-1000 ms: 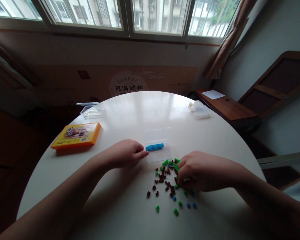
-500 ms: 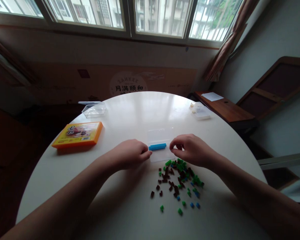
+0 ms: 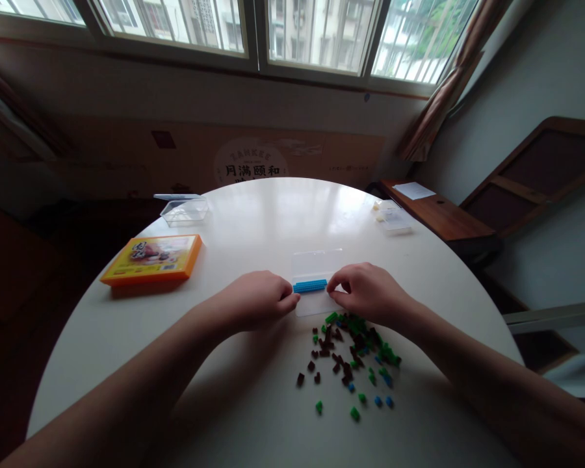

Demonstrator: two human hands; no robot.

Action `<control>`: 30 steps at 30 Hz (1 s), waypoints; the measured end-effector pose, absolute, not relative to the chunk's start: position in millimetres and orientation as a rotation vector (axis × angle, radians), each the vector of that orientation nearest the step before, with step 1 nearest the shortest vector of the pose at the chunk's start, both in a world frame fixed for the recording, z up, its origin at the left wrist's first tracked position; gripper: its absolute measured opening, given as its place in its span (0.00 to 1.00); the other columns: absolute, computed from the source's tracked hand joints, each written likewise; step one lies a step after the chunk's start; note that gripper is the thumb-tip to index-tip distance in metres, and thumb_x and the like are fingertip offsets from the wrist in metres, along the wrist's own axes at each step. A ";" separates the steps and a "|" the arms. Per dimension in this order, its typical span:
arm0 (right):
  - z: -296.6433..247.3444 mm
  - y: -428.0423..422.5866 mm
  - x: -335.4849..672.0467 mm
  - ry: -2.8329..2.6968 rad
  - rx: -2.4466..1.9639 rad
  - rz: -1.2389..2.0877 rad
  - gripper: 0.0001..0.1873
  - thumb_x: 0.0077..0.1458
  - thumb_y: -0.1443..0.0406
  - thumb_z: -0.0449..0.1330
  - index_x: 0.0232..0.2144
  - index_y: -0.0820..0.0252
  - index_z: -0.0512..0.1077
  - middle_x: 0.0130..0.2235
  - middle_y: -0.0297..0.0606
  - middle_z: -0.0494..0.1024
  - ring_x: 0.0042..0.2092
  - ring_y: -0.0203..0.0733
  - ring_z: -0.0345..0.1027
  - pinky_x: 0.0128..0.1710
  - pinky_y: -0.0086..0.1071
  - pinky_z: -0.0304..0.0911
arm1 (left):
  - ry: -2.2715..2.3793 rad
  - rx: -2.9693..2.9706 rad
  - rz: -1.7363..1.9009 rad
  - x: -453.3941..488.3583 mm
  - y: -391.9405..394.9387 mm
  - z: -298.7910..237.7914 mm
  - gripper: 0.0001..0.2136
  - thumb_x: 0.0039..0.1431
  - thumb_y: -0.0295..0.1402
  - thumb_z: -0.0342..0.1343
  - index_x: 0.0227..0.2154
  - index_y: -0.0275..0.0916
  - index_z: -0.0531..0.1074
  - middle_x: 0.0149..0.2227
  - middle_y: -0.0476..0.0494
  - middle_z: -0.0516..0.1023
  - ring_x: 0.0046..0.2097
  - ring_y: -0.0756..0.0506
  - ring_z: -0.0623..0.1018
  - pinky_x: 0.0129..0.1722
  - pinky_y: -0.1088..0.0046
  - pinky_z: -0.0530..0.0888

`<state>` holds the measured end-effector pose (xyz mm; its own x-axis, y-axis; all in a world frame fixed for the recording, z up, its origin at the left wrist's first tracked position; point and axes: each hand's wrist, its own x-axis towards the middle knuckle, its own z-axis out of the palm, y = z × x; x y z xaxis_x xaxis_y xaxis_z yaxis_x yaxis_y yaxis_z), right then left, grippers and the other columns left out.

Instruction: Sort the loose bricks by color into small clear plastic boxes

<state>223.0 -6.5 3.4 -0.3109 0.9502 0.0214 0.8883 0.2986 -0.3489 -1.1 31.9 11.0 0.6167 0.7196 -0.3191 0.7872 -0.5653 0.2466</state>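
A short row of joined blue bricks (image 3: 310, 285) lies in a shallow clear tray (image 3: 316, 260) near the middle of the round white table (image 3: 253, 221). My left hand (image 3: 256, 300) rests on the table with fingers curled, its fingertips pressed against the tray's left edge by the row's left end. My right hand (image 3: 368, 292) is pinched shut at the row's right end; what its fingertips hold is hidden. A scatter of small brown, green and blue bricks (image 3: 351, 354) lies just in front of the tray, under my right wrist.
An orange flat box (image 3: 151, 259) lies at the table's left. Clear plastic boxes stand at the back left (image 3: 182, 209) and back right (image 3: 392, 220). A wooden side table (image 3: 443, 214) with a paper sheet (image 3: 416, 190) is beyond the right edge.
My right hand left the loose brick pile and moved up to the right end of the blue row, fingers pinched. My left hand stayed at the tray's left edge.
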 end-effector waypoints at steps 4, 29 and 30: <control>3.9 -4.4 227.2 -2.312 -1.672 0.418 0.08 0.51 0.63 0.60 0.32 0.50 0.80 0.27 0.31 0.76 0.29 0.36 0.65 0.28 0.30 0.53 | 1.206 2.479 -0.260 -0.8 32.2 10.8 0.22 0.61 0.46 0.42 0.26 0.39 0.76 0.28 0.41 0.78 0.27 0.45 0.71 0.26 0.69 0.61; 20.7 -36.5 257.0 -2.821 -1.129 0.512 0.09 0.59 0.67 0.57 0.35 0.52 0.78 0.30 0.31 0.77 0.30 0.34 0.67 0.30 0.29 0.53 | 1.215 2.467 -0.341 0.7 33.3 14.9 0.21 0.63 0.46 0.42 0.25 0.41 0.73 0.28 0.43 0.78 0.28 0.45 0.72 0.27 0.70 0.62; 21.3 -36.6 257.2 -2.819 -1.133 0.517 0.09 0.59 0.66 0.57 0.33 0.53 0.78 0.30 0.32 0.77 0.30 0.34 0.67 0.30 0.29 0.53 | 1.216 2.466 -0.339 0.6 33.3 14.8 0.21 0.63 0.46 0.42 0.25 0.41 0.73 0.28 0.43 0.78 0.28 0.45 0.72 0.27 0.70 0.61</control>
